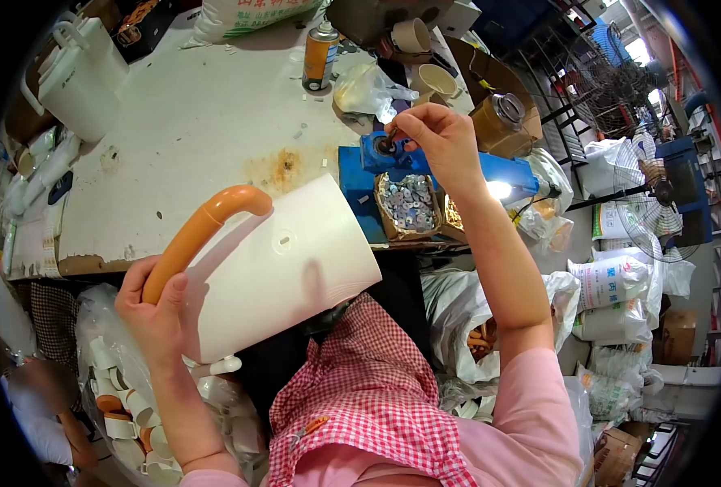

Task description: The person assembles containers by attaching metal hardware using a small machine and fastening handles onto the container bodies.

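Note:
My left hand (153, 308) is wrapped around the lower end of a curved orange handle (202, 231). The handle lies along a large white plastic cylinder (295, 268), which is tilted over my lap and has a small oval slot in its side. Up at the head of a blue machine (482, 166), my right hand (437, 138) has thumb and forefinger pinched together. Something small and dark is at those fingertips, too hidden to name. Just below sits a box of small grey metal pieces (409, 203), beside another with brass-coloured pieces (452, 214).
A spray can (320, 55) and a plastic bag (368, 91) are on the table (214, 130). White jugs (76, 85) stand at left. Sacks of orange (482, 337) and white-and-orange parts (125, 414) flank me. Another person (40, 414) sits lower left; a fan (652, 191) stands right.

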A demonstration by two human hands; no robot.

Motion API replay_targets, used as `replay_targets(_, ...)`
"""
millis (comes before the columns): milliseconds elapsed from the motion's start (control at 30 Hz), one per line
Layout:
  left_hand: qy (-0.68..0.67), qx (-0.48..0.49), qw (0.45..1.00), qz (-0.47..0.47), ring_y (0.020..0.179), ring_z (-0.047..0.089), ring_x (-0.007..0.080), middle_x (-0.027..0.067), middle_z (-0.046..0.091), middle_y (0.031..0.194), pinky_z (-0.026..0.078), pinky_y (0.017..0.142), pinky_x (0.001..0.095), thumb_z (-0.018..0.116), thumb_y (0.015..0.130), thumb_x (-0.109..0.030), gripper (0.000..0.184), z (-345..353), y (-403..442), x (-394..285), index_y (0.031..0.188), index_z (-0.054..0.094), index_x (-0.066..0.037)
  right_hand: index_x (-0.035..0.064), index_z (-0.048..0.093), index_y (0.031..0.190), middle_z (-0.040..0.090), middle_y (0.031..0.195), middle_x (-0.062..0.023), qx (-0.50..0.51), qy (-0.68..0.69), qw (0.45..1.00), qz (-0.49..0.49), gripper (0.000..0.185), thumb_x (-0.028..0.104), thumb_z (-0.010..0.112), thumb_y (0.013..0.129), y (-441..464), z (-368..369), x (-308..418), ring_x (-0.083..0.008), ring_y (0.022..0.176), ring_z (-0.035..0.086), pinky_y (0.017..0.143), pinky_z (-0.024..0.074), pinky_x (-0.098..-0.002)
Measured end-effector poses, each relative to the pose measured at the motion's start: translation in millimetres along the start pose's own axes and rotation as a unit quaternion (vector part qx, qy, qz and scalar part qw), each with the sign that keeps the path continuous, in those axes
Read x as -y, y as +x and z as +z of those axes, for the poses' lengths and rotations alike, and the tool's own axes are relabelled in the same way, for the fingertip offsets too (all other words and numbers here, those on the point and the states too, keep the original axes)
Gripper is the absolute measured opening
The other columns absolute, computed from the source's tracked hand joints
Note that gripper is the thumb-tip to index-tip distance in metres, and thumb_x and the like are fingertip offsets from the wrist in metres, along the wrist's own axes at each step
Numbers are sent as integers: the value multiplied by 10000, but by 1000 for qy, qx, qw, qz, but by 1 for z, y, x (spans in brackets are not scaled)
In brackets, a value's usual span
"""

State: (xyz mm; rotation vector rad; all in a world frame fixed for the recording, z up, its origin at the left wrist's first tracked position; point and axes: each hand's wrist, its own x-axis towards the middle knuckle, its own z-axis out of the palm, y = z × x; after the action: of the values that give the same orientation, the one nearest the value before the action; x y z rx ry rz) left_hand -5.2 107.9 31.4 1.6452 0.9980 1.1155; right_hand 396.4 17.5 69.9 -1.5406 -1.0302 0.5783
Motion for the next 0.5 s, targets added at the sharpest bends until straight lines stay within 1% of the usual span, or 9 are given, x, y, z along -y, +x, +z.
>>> replay_targets(67,-3,-1,1000,0,534,453,23,-41,568,708,317,479,172,812,857,-240,342,1,-1,2,1047,647,-9,-6,732,898,733,808,-28,-2,-33,999,-28,170,160,707,921,1,1,1,-71,745,646,657,505,-226)
replay_targets(100,-7,-3,1000,1,537,455,22,-41,568,709,316,479,171,808,861,-232,334,2,-2,2,1049,646,-9,-6,732,898,733,808,-28,-1,-33,999,-25,170,160,707,921,1,3,3,-71,745,646,657,505,-226)
replay_targets(167,-9,-1,1000,-1,539,456,21,-41,569,709,315,479,170,804,865,-224,327,2,-3,4,1051,645,-8,-13,727,896,724,765,-41,-21,-102,993,-60,161,148,727,899,-2,6,8,-70,694,634,643,500,-229)
replay_targets(200,2,3,1000,15,540,450,19,-43,565,711,313,478,172,800,869,-215,317,1,-2,7,1054,647,-8,-13,727,896,724,765,-41,-24,-102,993,-55,161,148,727,899,-2,7,8,-70,694,634,643,500,-229)
replay_targets(267,18,25,999,27,542,444,17,-45,562,712,310,477,174,796,873,-206,308,-1,-2,9,1058,649,-8,-15,720,905,711,734,-58,-32,-145,984,-102,163,143,746,875,-2,6,0,-70,663,620,633,497,-237)
replay_targets(300,24,18,999,39,541,435,16,-46,558,714,306,476,174,793,875,-206,309,-1,-2,9,1064,651,-7,-9,720,914,709,739,-65,-35,-153,981,-118,170,151,752,867,-3,7,1,-78,661,621,635,500,-245)
replay_targets(367,29,24,998,58,540,426,15,-47,553,716,302,475,175,790,878,-207,310,3,0,6,1070,654,-5,-4,721,913,713,756,-61,-42,-114,985,-123,176,165,752,873,-3,9,-7,-85,670,624,643,501,-247)
replay_targets(433,10,-4,1000,4,533,412,15,-47,549,720,291,471,175,782,884,-211,313,5,-3,0,1080,657,-2,2,717,941,713,771,-60,-49,-92,988,-114,189,176,752,877,-7,10,-10,-88,691,634,653,503,-244)
replay_targets(500,8,1,1000,3,532,412,14,-46,550,721,287,470,174,777,888,-211,309,6,-3,0,1080,657,-1,25,717,987,705,765,-56,-65,-70,987,-127,196,184,755,879,-16,11,-7,-83,702,636,652,500,-242)
